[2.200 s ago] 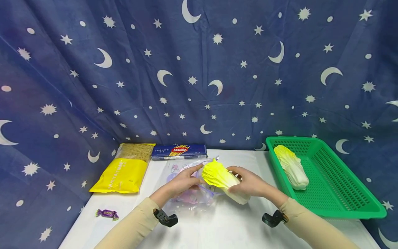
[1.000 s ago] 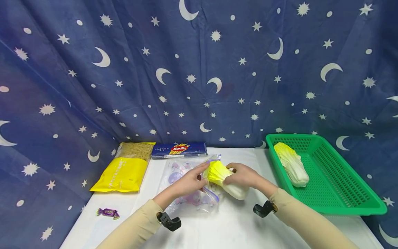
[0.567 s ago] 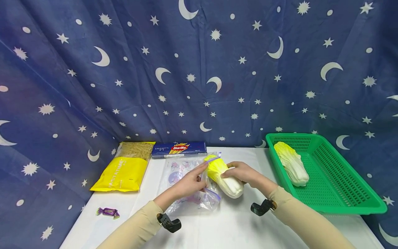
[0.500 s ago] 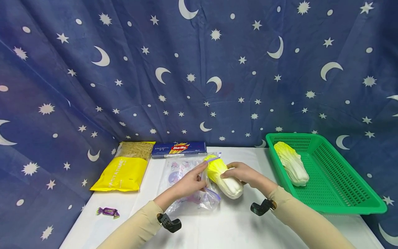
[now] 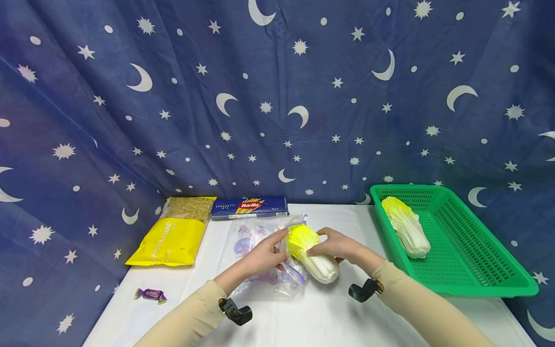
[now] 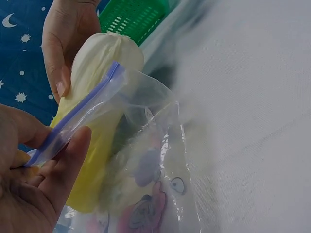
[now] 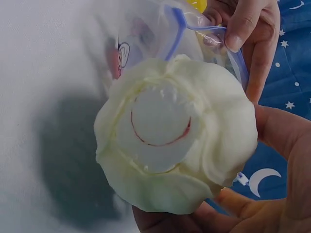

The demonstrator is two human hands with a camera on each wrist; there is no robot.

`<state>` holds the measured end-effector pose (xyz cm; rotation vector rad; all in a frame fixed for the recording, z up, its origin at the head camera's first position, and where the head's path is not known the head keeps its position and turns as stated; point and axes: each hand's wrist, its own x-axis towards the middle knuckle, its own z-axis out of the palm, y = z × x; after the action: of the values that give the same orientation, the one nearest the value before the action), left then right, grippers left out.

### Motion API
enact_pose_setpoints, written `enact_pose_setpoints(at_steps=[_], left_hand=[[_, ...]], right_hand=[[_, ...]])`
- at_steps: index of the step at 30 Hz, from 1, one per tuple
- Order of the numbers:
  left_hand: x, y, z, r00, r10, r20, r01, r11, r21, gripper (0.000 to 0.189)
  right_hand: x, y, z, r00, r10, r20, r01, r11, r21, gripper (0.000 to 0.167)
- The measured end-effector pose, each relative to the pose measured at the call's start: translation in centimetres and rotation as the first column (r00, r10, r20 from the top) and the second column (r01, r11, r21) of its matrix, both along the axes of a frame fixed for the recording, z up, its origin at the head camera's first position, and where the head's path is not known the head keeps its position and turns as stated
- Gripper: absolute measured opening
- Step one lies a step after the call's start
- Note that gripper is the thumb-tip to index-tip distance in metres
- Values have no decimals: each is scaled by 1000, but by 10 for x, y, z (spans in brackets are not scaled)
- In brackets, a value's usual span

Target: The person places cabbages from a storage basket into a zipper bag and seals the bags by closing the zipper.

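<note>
My right hand grips a napa cabbage, thumb on top and fingers round its far side. The cabbage's yellow leafy end points toward a clear zip bag with a purple seal and printed cartoon figures. My left hand pinches the bag's rim between thumb and fingers. In the left wrist view, the leafy end of the cabbage shows behind the bag's purple seal. The right wrist view looks onto the white base of the cabbage, with the bag's mouth beyond it.
A green basket at the right holds a second napa cabbage. Along the back lie a blue spaghetti box and a yellow pasta bag. A purple wrapped candy lies at the left front. A star-patterned curtain stands behind the table.
The cabbage has turned so that its white base points more toward the front. My right hand has shifted slightly left with it, while my left hand keeps hold of the bag's rim.
</note>
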<state>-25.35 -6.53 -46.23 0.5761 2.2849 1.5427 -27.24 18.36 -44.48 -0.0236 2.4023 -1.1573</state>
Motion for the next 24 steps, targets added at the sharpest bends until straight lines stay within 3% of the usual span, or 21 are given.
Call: enact_pose_setpoints(at_steps=[6, 11, 18, 24], left_hand=[[2, -1, -2, 1000, 19, -17, -19, 1000, -11, 75], [4, 2, -4, 998, 42, -46, -42, 999, 1, 73], [8, 5, -5, 995, 68, -68, -69, 998, -9, 72], [11, 8, -10, 993, 78, -94, -84, 995, -59, 76]], right_hand=[[-1, 2, 1, 999, -38, 14, 39, 997, -60, 70], [-8, 6, -3, 992, -60, 108, 78, 982, -169, 65], [-17, 16, -14, 971, -36, 237, 118, 932, -343, 46], [-22, 17, -18, 930, -83, 358, 246, 864, -439, 43]])
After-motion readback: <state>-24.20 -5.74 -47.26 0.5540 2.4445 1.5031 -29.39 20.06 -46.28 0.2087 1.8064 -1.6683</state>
